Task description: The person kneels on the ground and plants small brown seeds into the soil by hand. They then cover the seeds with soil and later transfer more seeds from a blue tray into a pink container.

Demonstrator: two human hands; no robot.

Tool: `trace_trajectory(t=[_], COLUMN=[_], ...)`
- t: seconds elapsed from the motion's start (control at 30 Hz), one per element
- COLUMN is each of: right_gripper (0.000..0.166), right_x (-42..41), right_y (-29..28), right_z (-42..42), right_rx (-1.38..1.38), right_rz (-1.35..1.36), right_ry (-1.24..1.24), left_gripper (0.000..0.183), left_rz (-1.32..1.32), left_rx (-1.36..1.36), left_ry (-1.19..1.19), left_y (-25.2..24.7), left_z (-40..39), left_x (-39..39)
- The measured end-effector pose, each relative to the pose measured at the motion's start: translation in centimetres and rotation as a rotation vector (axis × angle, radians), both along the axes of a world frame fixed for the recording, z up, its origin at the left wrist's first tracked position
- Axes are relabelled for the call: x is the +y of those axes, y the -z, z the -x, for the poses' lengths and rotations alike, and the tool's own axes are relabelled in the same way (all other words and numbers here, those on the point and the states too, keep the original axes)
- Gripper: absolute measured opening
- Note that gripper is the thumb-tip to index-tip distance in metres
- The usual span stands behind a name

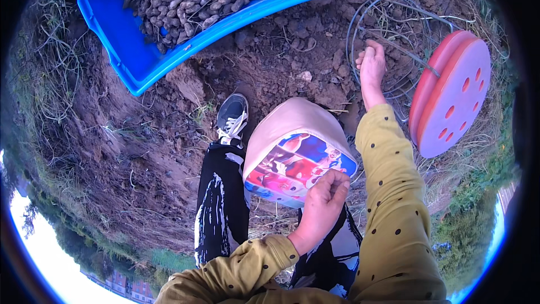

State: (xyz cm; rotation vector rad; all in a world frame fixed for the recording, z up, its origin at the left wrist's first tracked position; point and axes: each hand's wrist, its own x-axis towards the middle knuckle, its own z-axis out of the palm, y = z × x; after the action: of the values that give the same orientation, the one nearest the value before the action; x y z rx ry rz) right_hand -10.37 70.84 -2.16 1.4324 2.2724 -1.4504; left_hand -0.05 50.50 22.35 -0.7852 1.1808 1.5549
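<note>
My left hand (325, 202) is held over the colourful printed panel of a beige rounded item (296, 115), which stands between my legs. Its fingers are bent towards the thumb; whether they pinch anything small is unclear. My right hand (372, 65) reaches forward over the soil with most fingers curled, and its palm side is hidden. Close beside it are thin grey metal loops (353, 38). They join a round red and pale seat-like piece (457, 97) with several holes, tipped on its side, apparently a stool or two stacked stools.
A blue plastic crate (232, 29) of unshelled peanuts (185, 2) stands at the upper left. Clods and loose brown soil (156, 147) cover the ground, with dry stalks (55, 67) at the left. My shoe (233, 114) is planted just left of the beige item.
</note>
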Motion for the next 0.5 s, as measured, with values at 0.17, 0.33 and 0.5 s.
trace_trajectory(t=[0.17, 0.33, 0.5], right_gripper=[0.01, 0.031, 0.037], right_x=[-5.4, -7.0, -9.1], right_y=[1.7, 8.1, 7.3], right_z=[-0.5, 0.7, 1.6], right_rx=[-0.139, -0.207, -0.253], right_rz=[0.236, -0.141, -0.278], right_ry=[-0.268, -0.491, -0.648], left_gripper=[0.007, 0.006, 0.004], left_rz=[-0.02, -0.01, 0.067], left_rx=[-0.015, -0.014, 0.106], left_ry=[-0.084, -0.038, -0.116], left_y=[0.2, -0.6, -0.6], left_z=[-0.5, 0.3, -0.1], left_x=[-0.4, -0.9, -0.7])
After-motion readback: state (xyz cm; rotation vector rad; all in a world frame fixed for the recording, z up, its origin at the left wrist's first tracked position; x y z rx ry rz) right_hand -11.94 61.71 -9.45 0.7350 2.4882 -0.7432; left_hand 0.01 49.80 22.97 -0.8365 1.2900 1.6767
